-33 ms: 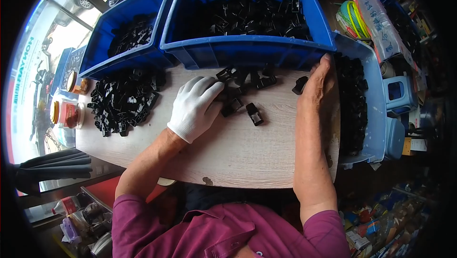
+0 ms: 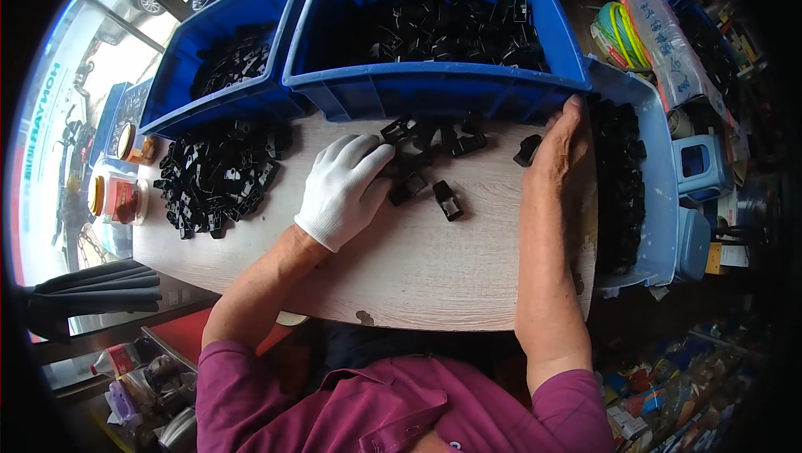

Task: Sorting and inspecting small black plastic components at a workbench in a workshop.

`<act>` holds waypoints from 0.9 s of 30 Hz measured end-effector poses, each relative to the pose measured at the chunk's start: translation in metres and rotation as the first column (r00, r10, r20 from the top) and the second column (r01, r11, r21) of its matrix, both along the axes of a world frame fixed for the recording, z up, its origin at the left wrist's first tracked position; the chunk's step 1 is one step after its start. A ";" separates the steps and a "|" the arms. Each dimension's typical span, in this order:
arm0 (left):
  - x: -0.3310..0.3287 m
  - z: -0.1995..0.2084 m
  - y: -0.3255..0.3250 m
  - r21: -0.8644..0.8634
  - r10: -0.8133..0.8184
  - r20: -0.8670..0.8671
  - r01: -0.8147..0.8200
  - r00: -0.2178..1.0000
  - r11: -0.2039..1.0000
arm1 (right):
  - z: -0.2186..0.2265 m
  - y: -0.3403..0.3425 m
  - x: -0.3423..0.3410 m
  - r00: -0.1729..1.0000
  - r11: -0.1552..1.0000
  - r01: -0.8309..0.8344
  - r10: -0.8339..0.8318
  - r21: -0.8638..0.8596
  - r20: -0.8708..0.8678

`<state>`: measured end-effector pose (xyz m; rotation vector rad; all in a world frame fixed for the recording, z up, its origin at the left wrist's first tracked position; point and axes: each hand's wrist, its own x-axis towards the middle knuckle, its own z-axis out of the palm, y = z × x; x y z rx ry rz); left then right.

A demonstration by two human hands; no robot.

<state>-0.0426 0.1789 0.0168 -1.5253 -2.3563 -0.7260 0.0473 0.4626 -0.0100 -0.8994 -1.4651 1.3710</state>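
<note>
My left hand (image 2: 345,190), in a white knit glove, is curled at the left edge of a loose group of black plastic parts (image 2: 465,143) on the table (image 2: 418,282). Its fingers and thumb close around a dark part at that edge, mostly hidden by the glove. A single black clip-like part (image 2: 448,201) lies slightly nearer to me. My bare right hand (image 2: 558,142) is stretched out on edge at the table's right side, its fingertips by the corner of a large blue bin. Another small black part (image 2: 527,150) lies right beside that hand; some of its fingers are hidden.
The large blue bin (image 2: 434,77) and a smaller blue bin (image 2: 213,106), both holding black parts, stand along the far edge. A heap of black parts (image 2: 217,177) and lidded jars (image 2: 121,200) are at left. A lighter blue tub (image 2: 660,202) stands beyond the right edge.
</note>
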 end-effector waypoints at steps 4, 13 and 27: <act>0.001 0.005 0.000 0.131 -0.014 0.117 -0.001 0.993 0.991 | 0.002 -0.006 -0.006 0.995 0.996 0.085 -0.083 0.027 -0.048; -0.036 0.095 0.035 0.353 -0.076 -0.129 0.117 0.989 0.928 | 0.004 0.000 0.003 1.000 1.000 0.003 -0.003 -0.027 0.030; -0.134 0.076 0.154 -0.660 -0.014 0.179 0.131 0.984 0.740 | 0.005 -0.004 0.000 0.999 1.000 0.019 -0.020 -0.022 -0.026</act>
